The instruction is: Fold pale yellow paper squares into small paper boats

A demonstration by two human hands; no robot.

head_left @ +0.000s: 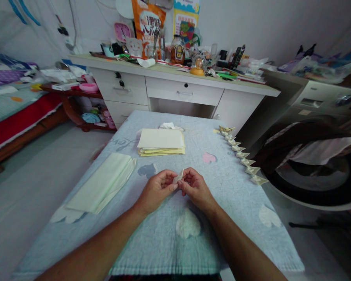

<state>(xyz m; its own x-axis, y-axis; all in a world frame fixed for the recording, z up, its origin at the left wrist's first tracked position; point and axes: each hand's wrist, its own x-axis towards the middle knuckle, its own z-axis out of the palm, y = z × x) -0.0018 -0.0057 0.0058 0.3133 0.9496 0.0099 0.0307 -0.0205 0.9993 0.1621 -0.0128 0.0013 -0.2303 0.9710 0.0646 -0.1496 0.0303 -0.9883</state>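
Observation:
Between my two hands, over the middle of the cloth-covered table, is a small piece of folded cream paper [179,177]. My left hand [158,188] pinches its left side with thumb and fingers. On the other side, my right hand [195,185] grips it, the fingertips of both hands almost meeting. The paper's lower part is hidden by my fingers. Along the table's right edge runs a row of several small folded paper boats [247,161]. Beyond my hands lies a stack of cream and yellow paper sheets [161,139]. Larger pale folded sheets [101,183] rest on the left.
A blue heart-patterned cloth [190,246] covers the table. Crumpled white paper [167,125] lies behind the stack. Further back stands a white desk [175,86] crowded with jars and packets. A front-loading washing machine [316,156] is at the right, a bed [20,113] at the left.

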